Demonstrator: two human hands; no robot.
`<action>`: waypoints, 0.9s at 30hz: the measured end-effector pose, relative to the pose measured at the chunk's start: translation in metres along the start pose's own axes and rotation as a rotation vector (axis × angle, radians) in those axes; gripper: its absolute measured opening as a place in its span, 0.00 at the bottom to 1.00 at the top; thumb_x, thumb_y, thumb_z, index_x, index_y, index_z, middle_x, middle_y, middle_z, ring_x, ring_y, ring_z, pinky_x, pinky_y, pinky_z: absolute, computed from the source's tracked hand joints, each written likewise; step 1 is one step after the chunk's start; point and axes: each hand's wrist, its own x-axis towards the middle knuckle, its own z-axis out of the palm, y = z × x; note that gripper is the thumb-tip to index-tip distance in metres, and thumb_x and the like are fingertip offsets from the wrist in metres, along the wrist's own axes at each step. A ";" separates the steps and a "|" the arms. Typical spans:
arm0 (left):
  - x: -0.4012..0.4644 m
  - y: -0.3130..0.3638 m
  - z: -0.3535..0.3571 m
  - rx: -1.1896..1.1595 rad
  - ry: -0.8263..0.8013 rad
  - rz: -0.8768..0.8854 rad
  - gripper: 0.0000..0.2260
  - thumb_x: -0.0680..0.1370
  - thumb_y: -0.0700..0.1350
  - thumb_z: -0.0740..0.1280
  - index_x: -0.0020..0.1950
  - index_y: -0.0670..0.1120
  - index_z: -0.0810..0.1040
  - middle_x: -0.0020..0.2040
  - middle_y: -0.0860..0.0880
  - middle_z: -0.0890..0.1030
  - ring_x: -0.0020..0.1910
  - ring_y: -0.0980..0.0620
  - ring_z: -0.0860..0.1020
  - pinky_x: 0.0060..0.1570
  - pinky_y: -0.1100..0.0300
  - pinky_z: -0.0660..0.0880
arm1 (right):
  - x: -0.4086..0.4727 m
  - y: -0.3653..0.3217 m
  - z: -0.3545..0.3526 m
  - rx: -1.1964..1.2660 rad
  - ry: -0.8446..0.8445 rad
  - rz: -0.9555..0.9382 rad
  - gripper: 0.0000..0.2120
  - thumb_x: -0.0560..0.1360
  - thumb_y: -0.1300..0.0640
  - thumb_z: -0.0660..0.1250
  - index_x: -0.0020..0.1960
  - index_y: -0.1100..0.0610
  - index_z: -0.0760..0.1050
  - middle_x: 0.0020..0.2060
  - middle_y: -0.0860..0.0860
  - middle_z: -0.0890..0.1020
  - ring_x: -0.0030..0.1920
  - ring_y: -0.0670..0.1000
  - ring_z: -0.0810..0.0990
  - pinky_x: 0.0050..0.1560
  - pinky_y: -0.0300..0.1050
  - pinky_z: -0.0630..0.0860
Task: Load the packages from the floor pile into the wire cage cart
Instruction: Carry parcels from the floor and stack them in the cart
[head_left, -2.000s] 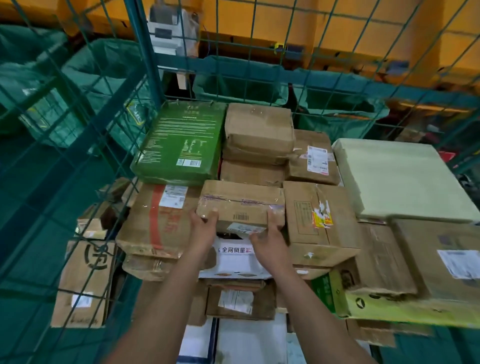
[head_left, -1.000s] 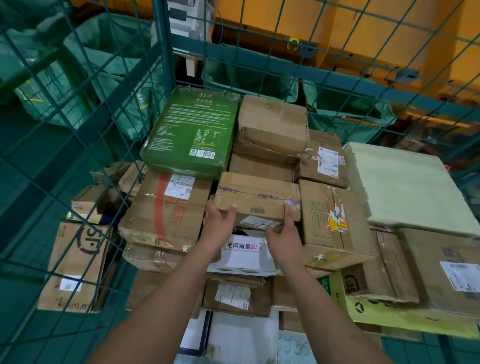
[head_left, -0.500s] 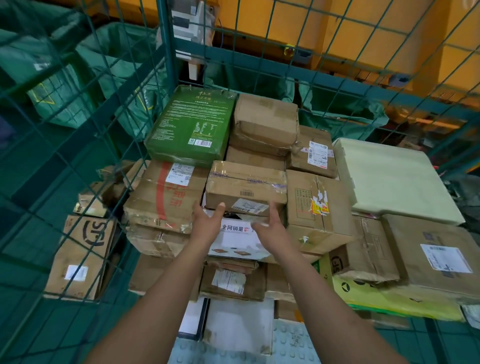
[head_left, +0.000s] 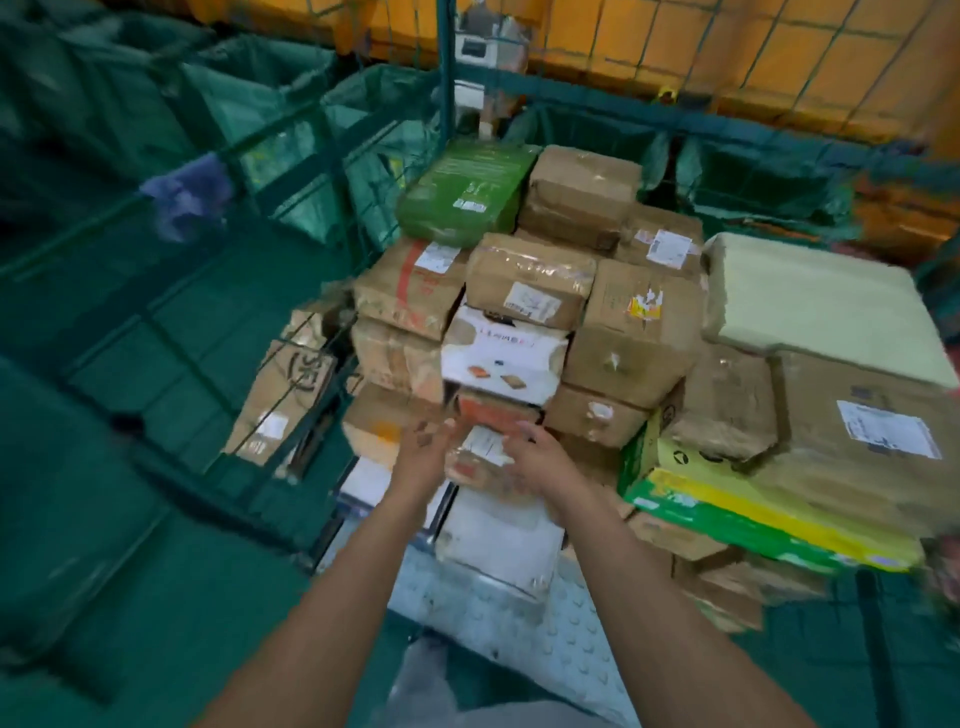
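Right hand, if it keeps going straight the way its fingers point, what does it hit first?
Likely the small labelled package low in the stack, just ahead of the right hand. The frame is blurred, so depth is uncertain; it may already be touching.

matt brown cardboard packages (head_left: 530, 288) with glossy tape, painted green metal wire cage cart (head_left: 445, 88), studded metal floor (head_left: 561, 639)

Pretty blurry shot, so hardly anything reads. The flat brown carton (head_left: 284, 402) leaning by the cage wire shows a big "SF" logo. The white box (head_left: 501, 358) mid-stack has a line of red print, too smeared to make out. Shipping labels are unreadable.
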 end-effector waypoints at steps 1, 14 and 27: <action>-0.018 -0.014 -0.008 -0.010 0.014 -0.026 0.27 0.83 0.57 0.66 0.78 0.51 0.63 0.69 0.48 0.70 0.62 0.46 0.73 0.61 0.47 0.75 | -0.009 0.014 0.007 0.009 -0.027 -0.004 0.14 0.82 0.53 0.66 0.67 0.49 0.69 0.62 0.51 0.76 0.55 0.52 0.79 0.54 0.49 0.78; -0.231 -0.186 -0.174 -0.311 0.478 -0.147 0.20 0.82 0.57 0.65 0.71 0.50 0.71 0.63 0.49 0.72 0.59 0.47 0.73 0.61 0.48 0.72 | -0.133 0.137 0.178 -0.311 -0.493 0.118 0.14 0.83 0.50 0.63 0.68 0.51 0.72 0.59 0.50 0.80 0.57 0.52 0.81 0.49 0.43 0.78; -0.430 -0.332 -0.365 -0.670 0.963 -0.271 0.23 0.81 0.59 0.65 0.73 0.51 0.71 0.55 0.53 0.78 0.53 0.47 0.79 0.63 0.46 0.78 | -0.309 0.243 0.412 -0.822 -0.884 -0.009 0.06 0.85 0.51 0.61 0.59 0.50 0.75 0.57 0.52 0.81 0.56 0.52 0.81 0.57 0.47 0.79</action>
